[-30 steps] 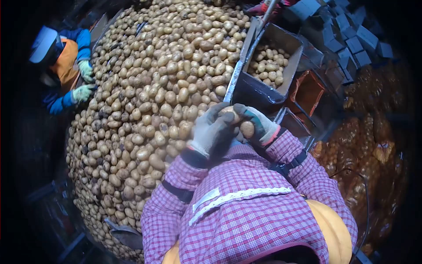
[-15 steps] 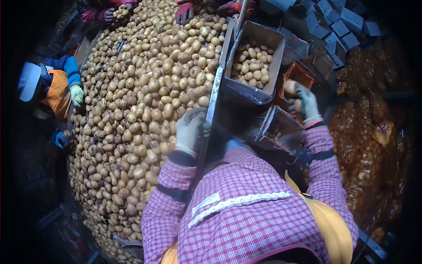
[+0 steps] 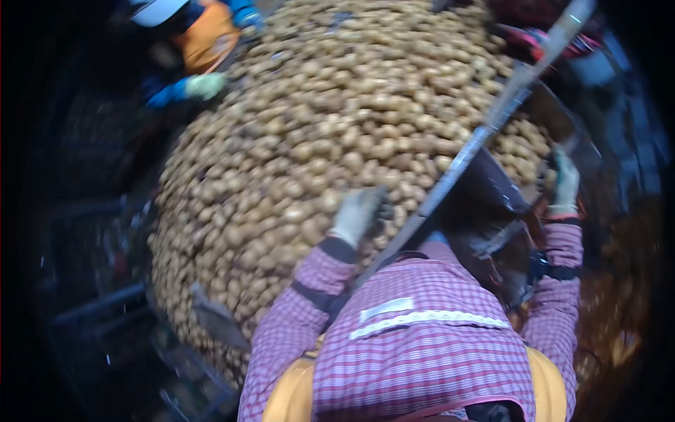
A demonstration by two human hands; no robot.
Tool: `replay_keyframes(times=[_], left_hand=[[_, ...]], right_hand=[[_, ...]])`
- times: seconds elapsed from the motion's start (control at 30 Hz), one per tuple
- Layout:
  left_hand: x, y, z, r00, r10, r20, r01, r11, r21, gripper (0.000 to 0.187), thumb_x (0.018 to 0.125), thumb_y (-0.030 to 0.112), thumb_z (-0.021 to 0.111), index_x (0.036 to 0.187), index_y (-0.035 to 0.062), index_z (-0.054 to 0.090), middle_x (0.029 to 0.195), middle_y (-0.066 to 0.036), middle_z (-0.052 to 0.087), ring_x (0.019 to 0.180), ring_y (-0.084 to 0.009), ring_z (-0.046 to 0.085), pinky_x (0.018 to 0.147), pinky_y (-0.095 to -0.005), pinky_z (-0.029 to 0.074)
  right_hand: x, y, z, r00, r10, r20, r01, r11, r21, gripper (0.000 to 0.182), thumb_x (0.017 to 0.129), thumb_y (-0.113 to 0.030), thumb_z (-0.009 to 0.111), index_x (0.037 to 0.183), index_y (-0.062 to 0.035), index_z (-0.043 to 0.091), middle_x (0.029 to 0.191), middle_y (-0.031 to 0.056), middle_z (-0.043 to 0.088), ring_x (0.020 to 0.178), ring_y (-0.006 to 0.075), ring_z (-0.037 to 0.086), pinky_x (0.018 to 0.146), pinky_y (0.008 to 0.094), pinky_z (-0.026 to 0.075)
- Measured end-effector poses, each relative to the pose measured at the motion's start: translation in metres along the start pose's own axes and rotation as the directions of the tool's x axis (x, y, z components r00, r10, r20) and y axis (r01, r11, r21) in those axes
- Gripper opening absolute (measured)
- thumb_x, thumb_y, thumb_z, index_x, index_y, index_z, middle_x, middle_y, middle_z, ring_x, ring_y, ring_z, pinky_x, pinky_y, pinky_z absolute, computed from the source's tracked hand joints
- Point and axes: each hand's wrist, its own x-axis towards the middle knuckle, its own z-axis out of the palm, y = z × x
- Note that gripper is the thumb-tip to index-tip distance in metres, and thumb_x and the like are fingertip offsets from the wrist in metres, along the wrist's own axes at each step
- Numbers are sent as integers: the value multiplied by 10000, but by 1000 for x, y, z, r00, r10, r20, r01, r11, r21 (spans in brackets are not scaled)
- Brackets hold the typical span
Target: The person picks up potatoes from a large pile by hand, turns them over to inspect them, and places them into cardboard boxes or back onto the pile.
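Note:
My left hand (image 3: 360,213), in a pale glove with dark fingertips, is at the heap of potatoes (image 3: 295,158), just left of the metal rail (image 3: 450,176). Its fingers look curled, but blur hides what they hold, if anything. Beyond the rail, my right hand (image 3: 564,183), gloved too, is by the near right side of a box (image 3: 498,181) with potatoes (image 3: 520,151) inside. Motion smears the right fingers, so I cannot see whether a potato is in them.
At upper left a co-worker in an orange apron (image 3: 209,36) has a pale green glove (image 3: 205,86) at the heap's edge. Another person's pink sleeve (image 3: 569,43) shows at upper right. Brown net sacks (image 3: 619,309) lie on the right.
The view has swung, shifting the heap and rail. My right hand, which held potatoes above the smaller bags, is now beside the potato box. My left hand stays near the rail.

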Motion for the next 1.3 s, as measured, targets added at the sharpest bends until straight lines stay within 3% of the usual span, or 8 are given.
replay_keyframes(times=[0.1,0.27,0.4,0.53,0.77,1.07,1.13,1.3], left_hand=[[-45,42,0,994,71,-85,-59,989,135,368,1007,296,660,1173,-30,691,1027,-95,727,938,-176,690,878,-314,554],[-56,45,-63,803,505,-317,-214,741,636,444,919,240,695,1288,0,639,1240,-221,683,1159,-355,655,1027,-426,510],[-39,49,-122,771,379,-512,-59,843,534,488,914,228,698,1316,-39,620,1282,-252,667,1210,-380,635,1062,-439,488],[-7,74,-152,784,190,-591,86,910,406,632,889,271,735,1410,-37,550,1422,-243,590,1318,-388,562,1129,-447,435],[43,39,-174,760,425,-491,441,218,871,1025,816,584,716,1566,-10,347,1492,-342,452,1380,-480,447,1205,-549,286],[107,90,-106,951,162,-264,-76,948,309,1219,693,225,912,1599,-84,158,1617,-283,336,1507,-312,355,1238,-371,299],[131,87,-108,897,239,-371,142,639,756,1279,658,390,915,1593,-75,176,1623,-286,308,1519,-385,314,1267,-373,235],[189,109,-74,880,288,-378,178,537,824,1215,725,441,863,1656,130,147,1659,-335,121,1523,-500,196,1267,-506,193]], right_hand=[[93,5,-14,909,-390,145,416,837,-355,586,936,-476,738,1261,8,679,1176,100,698,1155,194,629,1055,283,453],[118,9,48,841,-439,317,532,778,-333,533,985,-310,717,1385,21,597,1325,99,647,1195,173,600,1039,289,469],[9,4,192,874,-95,477,219,952,-213,397,984,-272,709,1285,-17,678,1095,37,715,928,124,669,768,271,556],[-28,61,272,686,-45,726,338,903,-264,461,936,-296,732,1293,-10,671,1262,145,701,1130,227,664,962,339,547],[-22,48,293,729,-184,660,545,739,-396,706,905,-460,701,1419,-3,543,1288,234,657,1224,394,596,1079,470,466],[-36,17,361,577,63,815,743,375,-555,994,856,-424,671,1629,-22,193,1640,295,278,1503,369,363,1230,371,315],[-5,68,377,548,-274,790,801,446,-400,955,884,-390,651,1628,-17,184,1551,309,421,1427,397,460,1175,407,394],[28,43,410,592,-306,746,796,369,-481,965,864,-319,697,1636,-100,163,1286,341,592,1069,480,656,927,525,543]])
